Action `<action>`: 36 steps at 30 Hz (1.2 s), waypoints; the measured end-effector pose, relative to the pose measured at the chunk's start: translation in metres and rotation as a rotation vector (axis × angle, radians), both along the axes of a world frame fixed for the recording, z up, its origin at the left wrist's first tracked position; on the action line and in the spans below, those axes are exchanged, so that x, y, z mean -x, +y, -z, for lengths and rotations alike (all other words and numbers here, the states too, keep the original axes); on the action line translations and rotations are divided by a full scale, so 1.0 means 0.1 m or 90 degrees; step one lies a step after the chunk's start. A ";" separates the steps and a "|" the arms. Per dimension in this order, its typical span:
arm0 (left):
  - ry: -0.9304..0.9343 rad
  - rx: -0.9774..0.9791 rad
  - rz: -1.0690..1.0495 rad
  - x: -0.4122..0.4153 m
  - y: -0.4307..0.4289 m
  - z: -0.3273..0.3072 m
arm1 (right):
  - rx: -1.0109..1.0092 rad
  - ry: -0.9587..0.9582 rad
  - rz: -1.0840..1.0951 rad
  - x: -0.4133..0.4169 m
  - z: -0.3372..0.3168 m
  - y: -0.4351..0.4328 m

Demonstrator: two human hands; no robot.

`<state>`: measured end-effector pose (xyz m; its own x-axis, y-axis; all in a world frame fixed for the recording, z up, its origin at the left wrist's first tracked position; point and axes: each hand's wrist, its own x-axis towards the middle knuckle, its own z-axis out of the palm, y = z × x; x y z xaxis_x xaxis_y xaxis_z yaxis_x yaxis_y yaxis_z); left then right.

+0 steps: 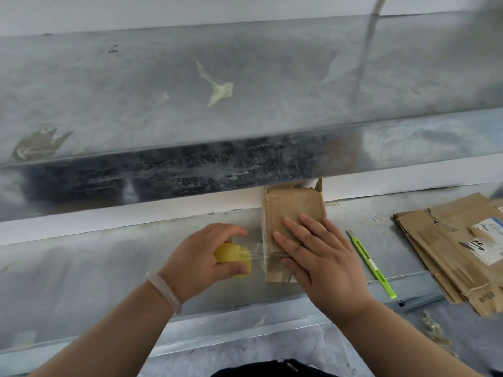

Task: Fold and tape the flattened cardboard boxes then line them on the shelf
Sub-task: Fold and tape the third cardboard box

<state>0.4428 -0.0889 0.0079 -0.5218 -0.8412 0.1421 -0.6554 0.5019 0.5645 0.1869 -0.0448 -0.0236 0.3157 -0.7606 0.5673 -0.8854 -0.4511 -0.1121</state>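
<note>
Left fingers [231, 230] gripping one tape roll [231, 254], right fingers [294, 229] flat on one box [288, 202], one cutter [371, 263]

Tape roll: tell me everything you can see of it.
The tape roll is small and yellowish, wound with clear tape. The left hand grips it, fingers curled over the top, thumb on the near side. A clear strip runs taut from it rightward onto the cardboard box, which the right hand presses flat. The roll sits low over the metal shelf; whether it touches cannot be told.
</note>
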 end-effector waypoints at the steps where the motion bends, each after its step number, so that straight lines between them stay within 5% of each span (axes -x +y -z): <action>1: 0.030 0.013 -0.002 -0.02 0.02 0.03 | -0.001 -0.002 0.000 0.00 0.00 0.00; 12: 0.038 0.096 -0.038 0.21 0.07 0.10 | -0.005 0.035 -0.015 0.02 -0.05 0.02; 15: 0.052 0.077 -0.044 0.25 0.09 0.09 | -0.026 -0.074 -0.074 0.15 -0.07 0.05; 19: 0.075 0.070 -0.072 0.23 0.14 0.13 | -0.187 -0.356 0.279 0.51 0.11 0.05; 22: 0.095 0.050 -0.082 0.21 0.18 0.12 | -0.493 -0.185 0.528 0.79 0.43 0.05; 24: 0.096 0.045 -0.083 0.20 0.20 0.11 | -0.556 -0.104 0.565 0.86 0.56 0.06; 30: 0.112 0.035 -0.107 0.19 0.25 0.12 | -0.467 -0.260 0.556 0.82 0.60 0.09; 36: 0.114 0.075 -0.101 0.17 0.27 0.08 | -0.301 -0.601 0.382 0.09 -0.03 0.81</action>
<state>0.4261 -0.0621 0.0003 -0.3429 -0.8822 0.3228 -0.6255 0.4708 0.6222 0.1776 0.0366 -0.0210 -0.5454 -0.8381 0.0111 -0.4205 0.2621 -0.8686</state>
